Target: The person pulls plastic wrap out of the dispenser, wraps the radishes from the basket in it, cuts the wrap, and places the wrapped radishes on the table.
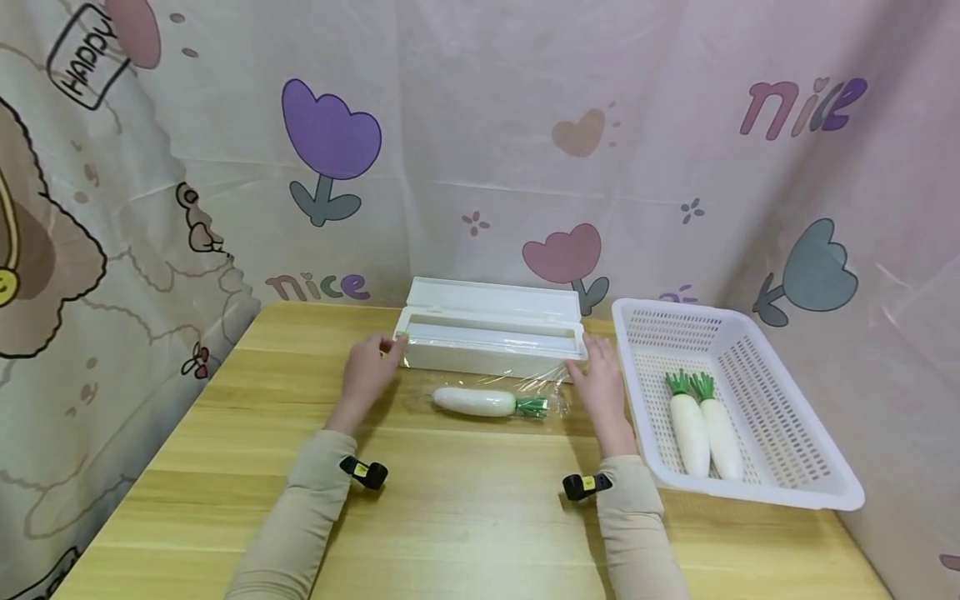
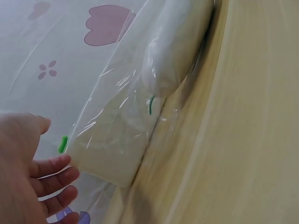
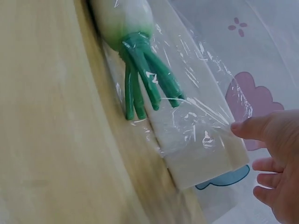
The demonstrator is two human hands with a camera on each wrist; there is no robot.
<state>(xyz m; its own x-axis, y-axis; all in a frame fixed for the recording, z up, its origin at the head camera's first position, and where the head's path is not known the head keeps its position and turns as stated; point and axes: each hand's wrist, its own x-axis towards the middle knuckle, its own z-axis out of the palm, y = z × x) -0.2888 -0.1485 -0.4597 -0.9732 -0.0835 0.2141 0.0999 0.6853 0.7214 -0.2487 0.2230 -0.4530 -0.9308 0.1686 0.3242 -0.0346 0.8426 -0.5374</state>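
Note:
A white radish with green stalks (image 1: 474,402) lies on the table under clear cling film (image 3: 187,116). The film runs from a white dispenser box (image 1: 480,358), whose lid (image 1: 491,296) stands raised behind it. At the box's left end is my left hand (image 1: 367,368), its fingers loosely bent beside a small green tab (image 2: 63,144). My right hand (image 1: 600,385) is at the opposite end, thumb tip right at the box's edge and the film, other fingers relaxed. Neither hand grips anything. In the right wrist view, the green stalks (image 3: 149,70) show through the film.
To the right, a white perforated basket (image 1: 795,496) holds two more white radishes (image 1: 690,437). A patterned cloth (image 1: 480,125) hangs behind the wooden table (image 1: 465,525). Both wrists wear small black cameras (image 1: 365,472).

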